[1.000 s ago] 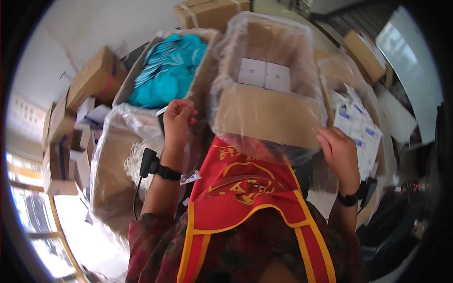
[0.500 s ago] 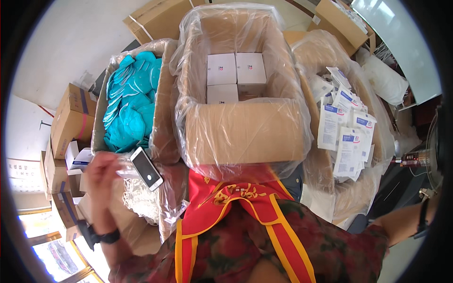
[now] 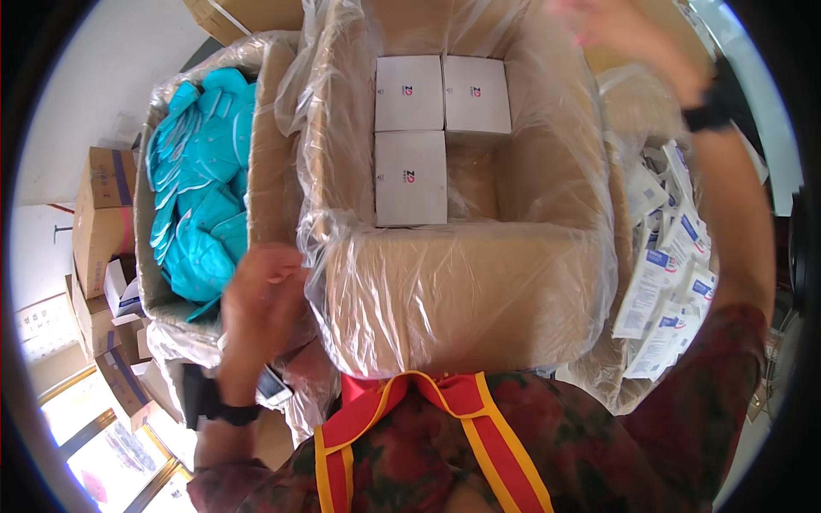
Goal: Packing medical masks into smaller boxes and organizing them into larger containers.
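A large carton [image 3: 462,291] lined with clear plastic film [image 3: 590,171] stands in front of me. Inside it, three white boxes [image 3: 410,178] are packed at the far side and the left. By the carton's near left corner is my left hand [image 3: 263,295], bent and a little blurred, close to the film; whether it grips anything does not show. My right arm reaches forward past the right side. Its hand [image 3: 603,24] is smeared by motion near the carton's far right rim, at the picture's top edge, and its fingers cannot be made out.
To the left, a lined carton holds turquoise masks [image 3: 201,171]. A phone [image 3: 274,386] lies below my left hand, partly covered. White-and-blue packets [image 3: 667,274] fill a carton at the right, partly behind my right arm. Brown cartons [image 3: 107,201] are stacked far left.
My right arm has swung from the lower right to the far right of the carton. My left hand has moved right, toward the carton's near corner. The view has shifted closer over the carton.
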`<state>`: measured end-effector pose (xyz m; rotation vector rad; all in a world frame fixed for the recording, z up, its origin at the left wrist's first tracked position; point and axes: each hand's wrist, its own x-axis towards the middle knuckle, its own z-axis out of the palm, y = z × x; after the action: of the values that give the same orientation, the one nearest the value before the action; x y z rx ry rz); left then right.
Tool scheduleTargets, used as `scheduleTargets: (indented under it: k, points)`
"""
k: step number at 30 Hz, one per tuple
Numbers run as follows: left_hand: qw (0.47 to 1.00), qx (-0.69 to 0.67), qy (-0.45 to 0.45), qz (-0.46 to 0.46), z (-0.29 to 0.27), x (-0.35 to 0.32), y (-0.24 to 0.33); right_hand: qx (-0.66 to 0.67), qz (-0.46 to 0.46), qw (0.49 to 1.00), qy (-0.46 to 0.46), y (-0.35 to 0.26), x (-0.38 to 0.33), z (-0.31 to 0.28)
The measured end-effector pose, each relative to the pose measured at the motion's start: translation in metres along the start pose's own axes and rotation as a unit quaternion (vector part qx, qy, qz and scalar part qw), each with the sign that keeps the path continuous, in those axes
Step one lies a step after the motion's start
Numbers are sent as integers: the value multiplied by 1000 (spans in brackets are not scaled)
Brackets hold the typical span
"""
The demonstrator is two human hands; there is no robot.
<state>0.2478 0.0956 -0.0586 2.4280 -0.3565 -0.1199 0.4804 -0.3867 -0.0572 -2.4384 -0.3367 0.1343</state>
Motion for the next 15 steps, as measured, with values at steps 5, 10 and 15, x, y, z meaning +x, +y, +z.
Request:
scheduleTargets:
  k: [5,10,15]
  points:
    - [995,38,44,83,77,21,-50,-81,76,961,-252,24,69,225]
    - [990,77,-24,114,98,24,-69,-200,-20,908,-367,85,54,349]
    - [991,72,-11,110,101,25,-74,-192,28,932,-305,105,70,407]
